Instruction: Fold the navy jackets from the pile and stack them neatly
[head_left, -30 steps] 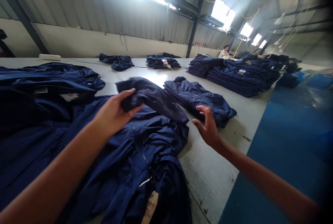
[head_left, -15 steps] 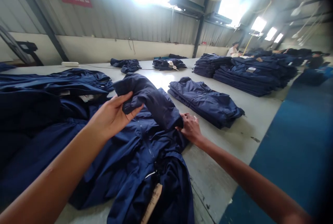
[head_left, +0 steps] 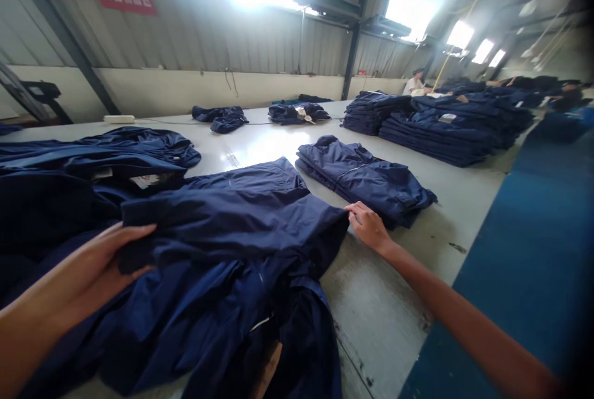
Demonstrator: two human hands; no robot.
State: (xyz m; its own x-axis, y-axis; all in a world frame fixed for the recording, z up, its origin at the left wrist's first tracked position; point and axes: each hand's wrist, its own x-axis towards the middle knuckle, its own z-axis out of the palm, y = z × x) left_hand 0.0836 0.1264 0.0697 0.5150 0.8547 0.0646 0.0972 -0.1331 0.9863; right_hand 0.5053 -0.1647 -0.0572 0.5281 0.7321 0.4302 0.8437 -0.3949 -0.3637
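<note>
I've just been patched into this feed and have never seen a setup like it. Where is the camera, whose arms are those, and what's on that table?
There is no machine here. The one view comes from a camera worn on a person's head, looking forward and down, so the two bare arms are that person's own. The left hand grips one end of a navy garment and the right hand pinches the other end, holding its folded part flat on a long grey table. Beside it lies a small folded stack. A loose pile sits on the left, with taller stacks farther back near another person.
</note>
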